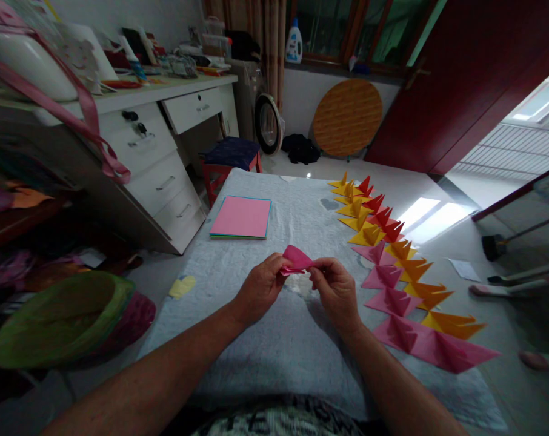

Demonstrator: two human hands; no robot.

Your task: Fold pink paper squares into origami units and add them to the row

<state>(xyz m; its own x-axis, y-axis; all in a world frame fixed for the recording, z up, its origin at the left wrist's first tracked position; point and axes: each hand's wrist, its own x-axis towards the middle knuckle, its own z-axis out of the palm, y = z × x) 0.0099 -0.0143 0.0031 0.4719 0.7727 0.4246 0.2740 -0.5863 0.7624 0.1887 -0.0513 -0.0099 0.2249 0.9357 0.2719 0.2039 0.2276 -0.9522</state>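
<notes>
Between my two hands, above the middle of the cloth-covered table (256, 339), is a partly folded piece of pink origami paper (297, 258). My left hand (266, 280) pinches its left side, thumb on top. At the paper's right tip, the thumb and fingers of my right hand (336, 287) are pressed together. A stack of square paper (242, 217), pink on top with blue and green edges below, lies beyond my left hand. To the right stand rows of folded paper cranes: yellow cranes (357, 209), red cranes (383, 217), orange cranes (426, 293) and pink cranes (395, 300).
A green and pink basket (69, 321) stands left of the table, below a white desk (142, 145) with drawers. Past the far edge are a stool (231, 152), a washing machine with its round door (268, 124) open, and a round wooden board (348, 118).
</notes>
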